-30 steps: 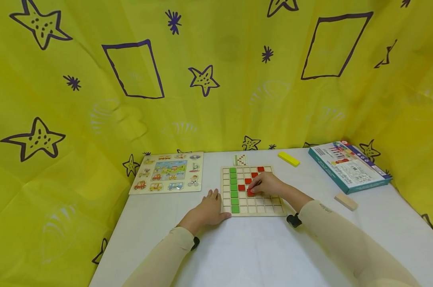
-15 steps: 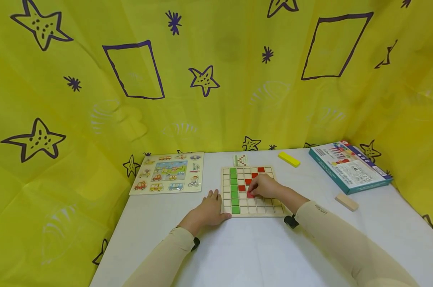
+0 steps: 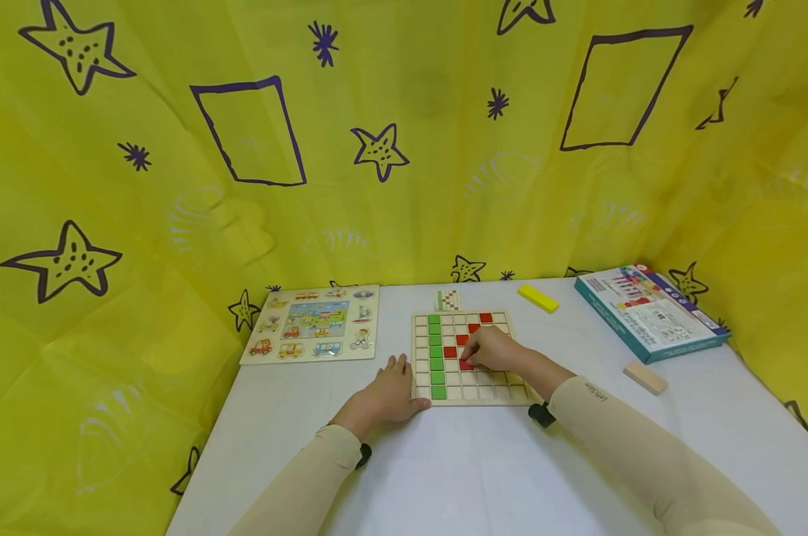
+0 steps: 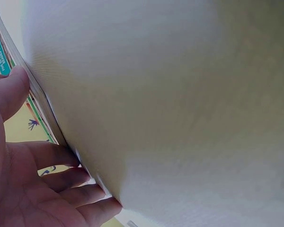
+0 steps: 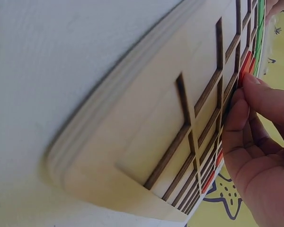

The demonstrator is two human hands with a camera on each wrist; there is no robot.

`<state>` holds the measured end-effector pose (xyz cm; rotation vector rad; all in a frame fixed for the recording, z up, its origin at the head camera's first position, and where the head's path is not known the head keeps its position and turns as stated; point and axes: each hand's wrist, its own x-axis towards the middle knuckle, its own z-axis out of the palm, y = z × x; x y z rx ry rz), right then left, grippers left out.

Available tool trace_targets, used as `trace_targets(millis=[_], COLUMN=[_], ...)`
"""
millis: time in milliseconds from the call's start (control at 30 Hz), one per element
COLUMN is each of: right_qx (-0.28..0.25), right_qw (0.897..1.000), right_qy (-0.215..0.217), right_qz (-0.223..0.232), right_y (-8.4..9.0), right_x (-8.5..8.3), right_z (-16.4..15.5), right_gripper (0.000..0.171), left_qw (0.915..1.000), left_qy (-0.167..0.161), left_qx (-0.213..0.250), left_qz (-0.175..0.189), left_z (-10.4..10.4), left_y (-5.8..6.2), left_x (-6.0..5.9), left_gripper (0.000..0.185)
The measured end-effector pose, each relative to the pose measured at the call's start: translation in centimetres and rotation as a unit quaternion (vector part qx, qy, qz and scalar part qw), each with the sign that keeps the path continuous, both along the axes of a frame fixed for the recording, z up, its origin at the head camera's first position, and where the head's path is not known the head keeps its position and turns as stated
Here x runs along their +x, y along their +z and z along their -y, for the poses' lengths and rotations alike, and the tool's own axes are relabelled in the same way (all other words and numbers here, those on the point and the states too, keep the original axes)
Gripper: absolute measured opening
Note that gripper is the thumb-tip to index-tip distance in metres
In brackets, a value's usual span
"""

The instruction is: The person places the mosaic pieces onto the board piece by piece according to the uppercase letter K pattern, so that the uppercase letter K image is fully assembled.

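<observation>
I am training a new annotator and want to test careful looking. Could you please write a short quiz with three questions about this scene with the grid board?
1. True or false: the left hand lies flat at the left edge of the grid board.
2. Multiple choice: what colour are the tiles in the full column near the board's left side? A) blue B) green C) yellow
3. Fill in: the right hand has its fingertips on a ___ tile.

Key:
1. True. Its fingers are straight on the table, against the board's edge.
2. B.
3. Red. Whether the grip pinches the tile or only presses it cannot be told.
</observation>
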<state>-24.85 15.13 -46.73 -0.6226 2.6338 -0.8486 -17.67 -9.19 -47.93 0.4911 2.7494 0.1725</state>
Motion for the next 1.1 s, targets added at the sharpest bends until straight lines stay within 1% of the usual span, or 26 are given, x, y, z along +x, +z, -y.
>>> trace_targets(millis=[133,333,467,567,733,900,1100], right_qx=[-0.002,-0.028,-0.040,-0.047,-0.053,-0.050,-0.050], right_qw=[1.000,0.999,0.999,0.998,0.996,0.993,0.992], right_qy=[0.001,-0.012,-0.023,-0.035,-0.072,-0.100,-0.109], right_qz=[-0.001,0.026,0.017,0.013,0.030,0.039,0.044], right_y=[0.0,0.0,0.1,0.6,1.2,1.0,0.6], right_x=[0.2,0.4,0.4,0.4,1.1,2.1,3.6], right_z=[-0.1,-1.2,-2.5,-3.9,-6.8,-10.1,-14.0], right_gripper=[0.007,0.009,0.011,0.012,0.015,0.016,0.018], left_qw=[1.0000,1.0000,1.0000,1.0000,1.0000,1.0000,1.0000], left_qy=[0.000,0.004,0.003,0.004,0.002,0.002,-0.003], left_qx=[-0.002,-0.001,-0.002,0.002,0.002,0.002,0.001], left_qz=[0.003,0.006,0.004,0.002,0.001,0.001,0.002], left_z=[0.0,-0.2,-0.1,-0.1,-0.2,-0.2,-0.2], left_y=[0.1,0.1,0.1,0.1,0.1,0.0,0.3], left_x=[0.1,0.2,0.2,0.2,0.2,0.2,0.2], left_gripper=[0.093,0.093,0.093,0.093,0.093,0.093,0.093])
